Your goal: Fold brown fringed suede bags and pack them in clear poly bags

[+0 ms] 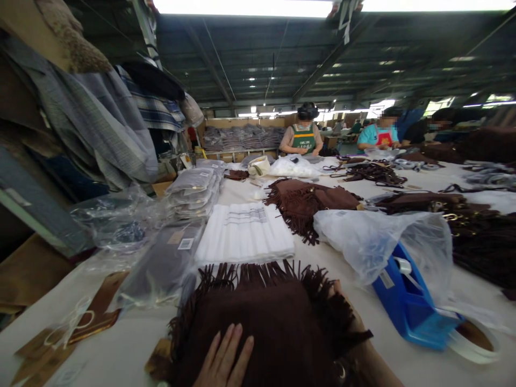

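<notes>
A dark brown fringed garment [274, 317] lies folded on the white table [121, 349] right in front of me. My left hand [223, 360] rests flat on its near part, fingers together and pointing away. My right hand [350, 317] grips the garment's right edge, mostly hidden under the fringe, with the wrist showing at the bottom. Just beyond the garment sits a stack of folded white plastic bags [244, 232].
A blue tape dispenser [411, 303] under a clear plastic bag [379, 239] stands to the right. Packed garments in bags [193, 191] pile at the left, brown tags [92, 317] near me. More brown fringed pieces [310, 201] lie farther off. Two people [304, 134] work at the far end.
</notes>
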Demonstrator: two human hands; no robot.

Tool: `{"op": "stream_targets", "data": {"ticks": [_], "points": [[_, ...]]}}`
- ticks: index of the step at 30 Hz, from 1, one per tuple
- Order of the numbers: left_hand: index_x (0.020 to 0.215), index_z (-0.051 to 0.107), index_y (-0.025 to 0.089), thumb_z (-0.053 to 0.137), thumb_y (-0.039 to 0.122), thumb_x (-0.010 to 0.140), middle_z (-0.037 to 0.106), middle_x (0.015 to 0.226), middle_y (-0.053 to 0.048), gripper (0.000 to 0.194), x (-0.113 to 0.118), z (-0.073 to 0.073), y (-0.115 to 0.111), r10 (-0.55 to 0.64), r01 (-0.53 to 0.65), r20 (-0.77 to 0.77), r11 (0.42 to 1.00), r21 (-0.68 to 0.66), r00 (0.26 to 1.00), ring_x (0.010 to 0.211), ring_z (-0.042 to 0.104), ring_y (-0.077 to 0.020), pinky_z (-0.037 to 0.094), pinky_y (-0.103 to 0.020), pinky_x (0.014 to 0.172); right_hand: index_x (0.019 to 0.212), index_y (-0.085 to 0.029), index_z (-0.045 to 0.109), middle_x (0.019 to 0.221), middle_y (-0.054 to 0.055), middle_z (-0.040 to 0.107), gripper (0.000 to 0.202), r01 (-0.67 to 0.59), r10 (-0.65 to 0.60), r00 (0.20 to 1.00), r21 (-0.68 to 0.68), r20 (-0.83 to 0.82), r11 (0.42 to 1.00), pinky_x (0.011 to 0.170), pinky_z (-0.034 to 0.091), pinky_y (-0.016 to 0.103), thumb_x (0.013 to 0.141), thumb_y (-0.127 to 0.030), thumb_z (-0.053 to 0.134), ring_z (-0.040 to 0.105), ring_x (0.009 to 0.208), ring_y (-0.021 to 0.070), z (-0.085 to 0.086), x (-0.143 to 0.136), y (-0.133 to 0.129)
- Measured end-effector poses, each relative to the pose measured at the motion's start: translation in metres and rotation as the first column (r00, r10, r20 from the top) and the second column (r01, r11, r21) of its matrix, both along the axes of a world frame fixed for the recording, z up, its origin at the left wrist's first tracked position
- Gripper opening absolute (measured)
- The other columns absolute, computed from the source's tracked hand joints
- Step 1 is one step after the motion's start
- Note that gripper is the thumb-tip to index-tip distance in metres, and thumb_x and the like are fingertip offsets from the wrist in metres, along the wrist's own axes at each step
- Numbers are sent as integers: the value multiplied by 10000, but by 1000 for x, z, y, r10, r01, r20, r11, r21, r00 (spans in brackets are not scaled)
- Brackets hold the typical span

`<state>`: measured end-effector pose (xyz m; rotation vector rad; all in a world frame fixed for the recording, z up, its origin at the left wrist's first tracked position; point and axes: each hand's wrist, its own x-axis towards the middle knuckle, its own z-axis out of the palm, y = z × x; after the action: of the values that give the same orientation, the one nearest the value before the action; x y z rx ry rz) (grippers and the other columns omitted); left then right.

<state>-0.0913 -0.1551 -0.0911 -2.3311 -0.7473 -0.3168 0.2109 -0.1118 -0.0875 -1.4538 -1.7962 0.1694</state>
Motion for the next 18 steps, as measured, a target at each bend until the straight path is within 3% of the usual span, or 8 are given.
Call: {"op": "stream_targets", "data": {"ticks": [3,7,9,12,15,16,18], "points": [[1397,324,147,322,84,852,614,1210,-104,549,5,-4,-2,19,-19,24,999,36,1000,1162,531,-236,392,-357,1007,1330,-198,446,1211,95,614,441,3,-2,1000,-74,19,997,842,532,407,937,-376,354,565,1126,226,6,-11,-3],[1393,326,128,303,74,867,638,1158,-120,529,16,-14,-1,38,-43,99,998,49,994,1135,555,-246,402,-372,998,1313,-97,471,1372,175,445,537,78,-47,961,-101,274,992,1007,386,512,894,-430,423,355,1299,309,2,-53,-8],[1368,372,121,322,99,881,637,1157,-127,491,23,-18,1,9,-15,101,998,57,995,1122,564,-246,412,-357,985,1291,-71,492,1352,196,460,535,111,-82,917,-53,389,992,1001,391,517,896,-423,415,380,1281,324,-1,-64,-8],[1362,367,91,383,129,888,586,1225,-175,476,43,-22,1,31,-37,109,998,53,994,1137,555,-261,417,-367,978,1269,-55,502,1305,213,511,515,96,-130,858,93,498,991,942,462,477,895,-397,412,474,1213,323,-2,-58,-8],[1360,343,58,387,211,915,567,1231,-219,473,67,-22,1,70,-74,119,997,28,990,1113,572,-281,454,-391,930,1167,-95,573,1244,223,556,361,-74,-133,793,311,594,947,847,515,504,864,-241,441,476,1199,366,-1,-39,-6],[1349,356,56,402,225,913,579,1214,-219,470,71,-21,1,73,-76,124,997,18,990,1105,577,-284,464,-392,916,1085,-135,616,1215,202,579,318,-212,-79,758,360,647,908,821,522,514,826,-117,431,426,1237,385,-1,-33,-3],[1354,353,107,433,245,909,577,1235,-182,473,70,-12,0,71,-67,139,997,-29,988,1151,544,-279,465,-401,923,960,-150,655,1162,217,594,365,-373,-50,703,428,709,823,765,535,527,733,23,428,282,1308,434,-1,-24,3]]}}
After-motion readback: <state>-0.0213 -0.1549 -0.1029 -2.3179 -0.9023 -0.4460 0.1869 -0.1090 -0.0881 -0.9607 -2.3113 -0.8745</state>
